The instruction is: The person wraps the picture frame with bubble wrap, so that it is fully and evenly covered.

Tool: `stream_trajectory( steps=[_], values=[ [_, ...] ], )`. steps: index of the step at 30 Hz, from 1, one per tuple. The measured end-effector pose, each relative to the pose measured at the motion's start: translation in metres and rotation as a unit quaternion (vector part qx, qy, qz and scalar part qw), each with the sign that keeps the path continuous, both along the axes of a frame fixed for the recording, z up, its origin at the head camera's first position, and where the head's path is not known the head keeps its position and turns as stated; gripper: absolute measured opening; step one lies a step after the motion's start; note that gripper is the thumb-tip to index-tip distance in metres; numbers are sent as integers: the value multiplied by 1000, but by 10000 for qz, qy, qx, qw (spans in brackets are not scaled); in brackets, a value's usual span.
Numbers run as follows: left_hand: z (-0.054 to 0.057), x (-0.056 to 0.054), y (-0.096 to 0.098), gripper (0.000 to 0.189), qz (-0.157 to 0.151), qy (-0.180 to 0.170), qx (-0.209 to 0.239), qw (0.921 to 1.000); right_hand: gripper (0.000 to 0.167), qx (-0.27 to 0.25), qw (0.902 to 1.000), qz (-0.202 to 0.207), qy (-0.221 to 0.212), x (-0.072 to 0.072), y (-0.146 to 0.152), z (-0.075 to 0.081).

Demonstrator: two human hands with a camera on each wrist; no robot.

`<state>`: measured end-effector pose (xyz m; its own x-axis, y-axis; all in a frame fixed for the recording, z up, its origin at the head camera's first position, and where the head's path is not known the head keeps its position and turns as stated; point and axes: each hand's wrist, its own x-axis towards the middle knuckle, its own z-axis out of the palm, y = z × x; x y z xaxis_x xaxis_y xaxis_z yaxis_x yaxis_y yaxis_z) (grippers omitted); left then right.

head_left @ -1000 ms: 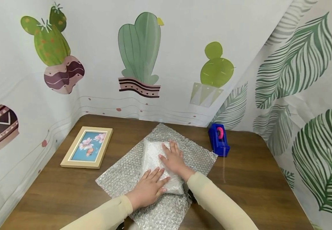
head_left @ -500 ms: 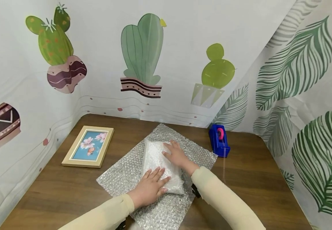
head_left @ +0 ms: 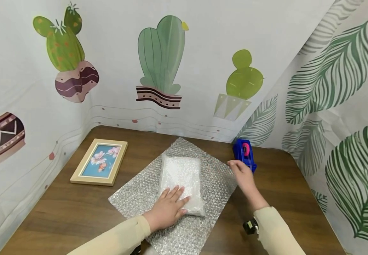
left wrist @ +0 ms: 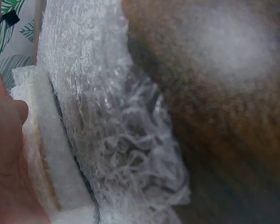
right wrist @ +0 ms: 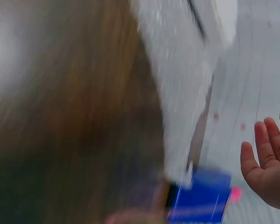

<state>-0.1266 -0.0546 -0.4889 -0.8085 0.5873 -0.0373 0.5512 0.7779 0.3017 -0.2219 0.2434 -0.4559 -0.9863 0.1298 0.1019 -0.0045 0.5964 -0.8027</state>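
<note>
A flat rectangular bundle in bubble wrap (head_left: 184, 173) lies on a larger bubble wrap sheet (head_left: 139, 191) in the head view. My left hand (head_left: 166, 210) rests on the bundle's near-left part, fingers spread and straight. Seen from the left wrist, a tan edge shows through the bundle's clear layers (left wrist: 60, 144). My right hand (head_left: 245, 179) is in the air by the sheet's right corner, just in front of the blue tape dispenser (head_left: 242, 150). In the right wrist view its fingers (right wrist: 265, 144) are relaxed, and I see nothing held.
To the left on the brown wooden table (head_left: 53, 209) lies a light wood picture frame (head_left: 118, 166) with a flower picture. The dispenser carries a pink roll (head_left: 246, 148). A patterned cloth (head_left: 200, 71) hangs behind the table.
My right hand has lifted off the bundle and moved right, to the tape dispenser. The left hand stays on the bundle. The head view has shifted slightly.
</note>
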Motion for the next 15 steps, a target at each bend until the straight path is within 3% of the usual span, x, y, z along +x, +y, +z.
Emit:
stream_trajectory(
  steps=[4, 8, 11, 15],
  values=[
    [-1, 0, 0, 49, 2, 24, 32, 10000, 31, -624, 9961, -615, 95, 7, 28, -2],
    [-1, 1, 0, 49, 16, 53, 47, 10000, 34, -1040, 9850, -1362, 182, 7, 47, -10],
    [-2, 1, 0, 49, 16, 84, 50, 10000, 46, -1222, 9778, -1696, -134, 3, 57, -15],
    [-3, 1, 0, 48, 2, 148, 57, 9999, 64, -1787, 9679, -1499, -931, 1, 69, -23]
  ],
)
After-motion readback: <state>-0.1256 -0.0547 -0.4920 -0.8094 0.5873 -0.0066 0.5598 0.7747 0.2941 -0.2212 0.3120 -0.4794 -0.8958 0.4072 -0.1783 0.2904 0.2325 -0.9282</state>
